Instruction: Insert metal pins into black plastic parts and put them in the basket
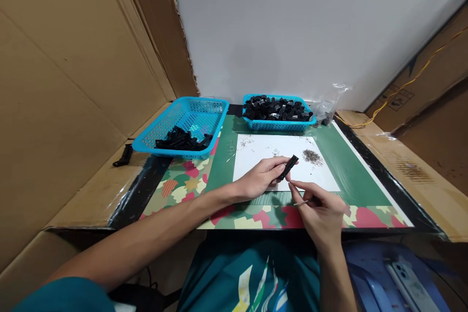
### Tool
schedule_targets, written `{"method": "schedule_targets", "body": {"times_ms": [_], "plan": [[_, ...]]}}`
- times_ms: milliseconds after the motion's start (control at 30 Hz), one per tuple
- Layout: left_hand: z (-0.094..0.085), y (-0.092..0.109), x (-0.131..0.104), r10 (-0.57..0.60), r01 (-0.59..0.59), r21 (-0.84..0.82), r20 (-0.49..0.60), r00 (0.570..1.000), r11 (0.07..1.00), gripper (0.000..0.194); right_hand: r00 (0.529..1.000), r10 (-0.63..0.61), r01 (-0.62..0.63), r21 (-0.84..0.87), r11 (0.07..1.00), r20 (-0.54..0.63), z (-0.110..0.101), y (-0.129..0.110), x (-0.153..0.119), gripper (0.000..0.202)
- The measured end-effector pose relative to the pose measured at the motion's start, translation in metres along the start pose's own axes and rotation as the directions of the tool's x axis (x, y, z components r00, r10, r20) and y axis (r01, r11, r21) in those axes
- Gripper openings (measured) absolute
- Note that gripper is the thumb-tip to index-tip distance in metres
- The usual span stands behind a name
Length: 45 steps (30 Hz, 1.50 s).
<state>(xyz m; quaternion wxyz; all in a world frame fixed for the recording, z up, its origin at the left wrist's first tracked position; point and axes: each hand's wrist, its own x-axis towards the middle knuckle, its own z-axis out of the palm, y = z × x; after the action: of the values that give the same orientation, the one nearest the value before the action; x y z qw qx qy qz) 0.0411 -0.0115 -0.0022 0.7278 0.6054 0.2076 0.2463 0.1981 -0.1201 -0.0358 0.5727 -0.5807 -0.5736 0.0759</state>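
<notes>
My left hand (pixel 263 175) is closed round a slim black part (pixel 288 167), tilted above a white sheet (pixel 256 158). Just to its right, my right hand (pixel 320 202) has thumb and index finger pinched together close to the part's lower end; whatever is between those fingertips is too small to make out. A thin light rod (pixel 302 202) sticks out from the curled fingers of that hand. Tiny metal pieces form a pile (pixel 312 157) on the sheet, with others scattered near its top left.
A blue basket (pixel 217 129) at the left holds black parts (pixel 181 140). Another blue basket (pixel 280 126), full of black pieces, stands at the back beside a clear plastic bag (pixel 327 107). A black part (pixel 123 156) lies far left. Cardboard walls flank the table; a phone (pixel 411 282) lies lower right.
</notes>
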Motion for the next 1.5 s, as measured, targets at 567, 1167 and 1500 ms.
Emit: {"method": "schedule_targets", "body": {"times_ms": [567, 1167, 1500], "plan": [[0.0, 0.004, -0.006, 0.049, -0.061, 0.236, 0.057, 0.997, 0.97, 0.043, 0.993, -0.077, 0.077, -0.003, 0.997, 0.094, 0.0, 0.0, 0.001, 0.013], [-0.008, 0.004, -0.004, -0.191, 0.224, -0.164, 0.192, 0.963, 0.961, 0.045, 0.992, -0.017, -0.001, 0.135, 0.991, 0.127, -0.003, 0.001, 0.003, 0.006], [-0.012, 0.012, -0.007, -0.352, 0.408, -0.2, 0.263, 0.898, 0.891, 0.044, 0.972, -0.211, 0.209, 0.025, 0.978, 0.104, -0.007, 0.002, 0.001, 0.016]]}}
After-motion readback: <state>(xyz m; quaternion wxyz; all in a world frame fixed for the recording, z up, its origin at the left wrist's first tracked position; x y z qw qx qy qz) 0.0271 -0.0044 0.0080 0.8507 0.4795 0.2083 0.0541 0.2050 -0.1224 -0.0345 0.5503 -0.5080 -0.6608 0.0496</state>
